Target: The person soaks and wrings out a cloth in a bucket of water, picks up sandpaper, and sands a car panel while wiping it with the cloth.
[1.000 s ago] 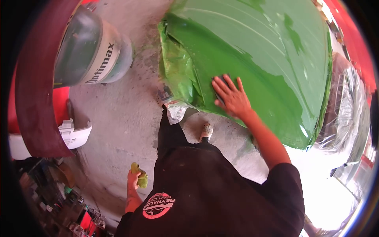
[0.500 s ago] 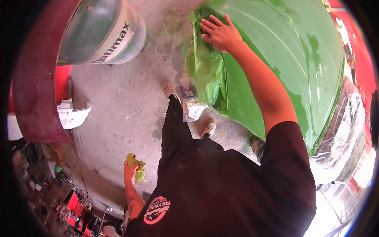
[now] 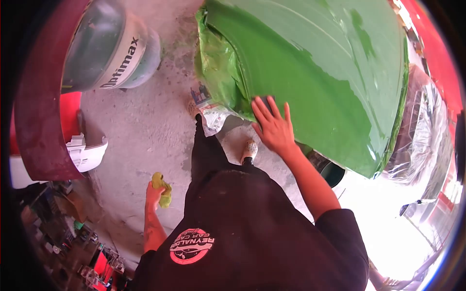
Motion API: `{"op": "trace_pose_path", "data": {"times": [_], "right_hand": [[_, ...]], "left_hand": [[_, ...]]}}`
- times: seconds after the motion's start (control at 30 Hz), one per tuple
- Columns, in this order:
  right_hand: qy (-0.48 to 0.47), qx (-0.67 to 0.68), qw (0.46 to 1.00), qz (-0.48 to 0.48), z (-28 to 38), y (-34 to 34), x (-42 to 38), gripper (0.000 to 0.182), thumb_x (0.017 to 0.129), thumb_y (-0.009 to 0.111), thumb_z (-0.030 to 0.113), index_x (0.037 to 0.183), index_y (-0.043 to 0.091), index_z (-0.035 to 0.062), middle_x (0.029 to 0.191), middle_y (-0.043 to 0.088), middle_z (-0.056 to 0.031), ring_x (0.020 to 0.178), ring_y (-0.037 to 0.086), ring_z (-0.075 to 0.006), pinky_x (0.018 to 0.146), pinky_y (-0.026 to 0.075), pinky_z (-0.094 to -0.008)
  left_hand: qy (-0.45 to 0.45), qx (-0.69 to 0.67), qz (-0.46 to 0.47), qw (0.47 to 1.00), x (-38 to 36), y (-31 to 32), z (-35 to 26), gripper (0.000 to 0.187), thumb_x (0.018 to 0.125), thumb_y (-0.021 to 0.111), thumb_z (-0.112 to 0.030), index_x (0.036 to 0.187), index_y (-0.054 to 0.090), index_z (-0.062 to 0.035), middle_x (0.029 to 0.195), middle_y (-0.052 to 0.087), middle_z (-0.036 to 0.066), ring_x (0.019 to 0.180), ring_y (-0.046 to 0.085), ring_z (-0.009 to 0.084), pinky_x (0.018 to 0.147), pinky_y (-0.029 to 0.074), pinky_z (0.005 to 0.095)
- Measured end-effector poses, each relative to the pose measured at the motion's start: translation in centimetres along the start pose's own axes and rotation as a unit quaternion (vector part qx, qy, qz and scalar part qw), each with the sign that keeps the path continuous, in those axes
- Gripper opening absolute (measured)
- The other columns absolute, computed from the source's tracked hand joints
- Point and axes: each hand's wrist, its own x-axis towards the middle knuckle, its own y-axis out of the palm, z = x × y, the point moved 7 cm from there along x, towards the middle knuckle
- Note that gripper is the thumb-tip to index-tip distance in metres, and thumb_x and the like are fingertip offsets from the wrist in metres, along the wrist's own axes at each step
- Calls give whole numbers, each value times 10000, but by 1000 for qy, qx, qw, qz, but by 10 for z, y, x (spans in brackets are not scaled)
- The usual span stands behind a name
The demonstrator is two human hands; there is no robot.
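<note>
My right hand lies on the near edge of a wet green car panel, fingers stretched out. Under its fingertips sits a dark flat piece of sandpaper, mostly covered by the hand and pressed against the paint. Lower left, away from the panel, my left hand is closed around a yellow-green cloth, which hangs over the floor. Darker wet patches and paler areas show across the panel's surface. Green-stained masking film and newspaper hang from its left edge.
A large drum marked Optimax stands on the concrete floor at upper left, beside a dark red curved panel. A dark bucket is under the green panel's near edge. Plastic-wrapped parts are at right.
My right hand has slid along the green panel towards me, from its far left corner to the near edge, with the sandpaper under it. The left hand still holds the cloth.
</note>
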Motion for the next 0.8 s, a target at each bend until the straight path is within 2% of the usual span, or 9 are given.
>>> {"op": "trace_pose_path", "data": {"times": [0.07,0.17,0.3,0.4,0.67,0.73,0.8], "right_hand": [[0,1,999,-53,0,-11,28,566,939,452,408,1453,342,199,1532,279,32,1420,234,-232,1122,154,-592],[2,4,997,-75,2,-14,34,556,934,470,391,1441,358,192,1518,306,28,1409,255,-232,1118,176,-590],[-27,3,999,-31,7,-1,-18,538,931,475,381,1426,382,191,1504,330,32,1400,271,-237,1114,215,-570],[-50,-15,998,-21,0,-6,0,531,936,463,375,1427,382,190,1511,320,29,1405,261,-239,1124,208,-557],[-104,-94,987,-73,-20,-37,163,526,961,392,385,1439,355,168,1515,312,8,1391,290,-262,1136,204,-539],[-116,-153,981,-11,-16,-40,202,528,989,321,395,1477,274,198,1546,245,25,1419,236,-252,1150,162,-540],[-135,-167,977,-11,-9,-44,238,527,991,315,401,1473,278,193,1545,245,26,1417,240,-245,1151,159,-541]], "left_hand": [[15,2,6,1000,6,-1,-25,396,735,684,-56,1098,526,-33,962,620,86,874,620,211,781,494,354],[53,-17,20,998,12,0,-45,399,735,670,-48,1107,526,-29,977,630,83,881,628,188,786,506,328],[64,-31,-9,997,10,-1,-56,398,735,666,-42,1107,524,-28,970,630,82,871,628,188,787,507,331],[43,-36,14,998,12,2,-41,405,732,669,-40,1111,526,-28,972,630,82,874,629,193,791,506,332],[-2,-42,-10,999,-8,1,3,430,723,667,-38,1129,524,-23,987,621,91,893,618,205,805,499,335],[-26,-72,-21,997,-17,-3,17,445,721,668,-44,1140,520,-26,997,614,94,905,610,205,810,494,338],[-49,-101,-32,993,-23,-4,38,460,719,669,-49,1152,516,-29,1008,607,97,917,603,204,815,489,342]]}}
